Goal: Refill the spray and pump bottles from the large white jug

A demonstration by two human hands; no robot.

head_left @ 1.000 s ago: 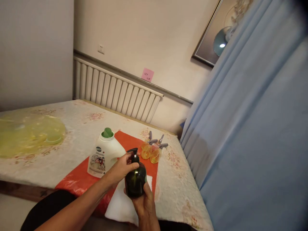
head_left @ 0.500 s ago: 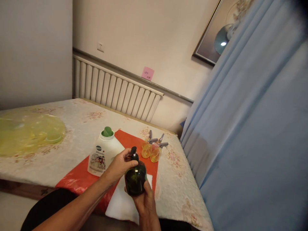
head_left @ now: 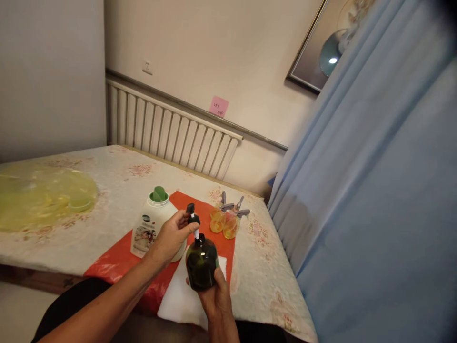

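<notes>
Between the fingers and thumb of my left hand [head_left: 176,234] is a black pump head [head_left: 193,218], lifted just above the bottle's neck. Its white stem points down at the opening. My right hand [head_left: 216,297] is wrapped round the lower part of a dark green bottle [head_left: 201,265], which stands nearly upright over a white cloth [head_left: 178,302]. Behind my left wrist stands a large white jug [head_left: 157,216] with a printed label and a green cap piece in its mouth. The jug's right side is partly hidden by my hand.
A red plastic sheet [head_left: 114,257] lies under the jug and cloth. Several yellow-orange bottles with grey trigger tops [head_left: 230,224] stand at its right edge. Yellow clear plastic [head_left: 43,195] covers the table's left. A blue curtain [head_left: 367,190] hangs right; a radiator [head_left: 171,128] stands behind.
My left hand has raised the pump head up and slightly left, out of the bottle's neck, so the white stem shows. My right hand and the bottle have barely moved.
</notes>
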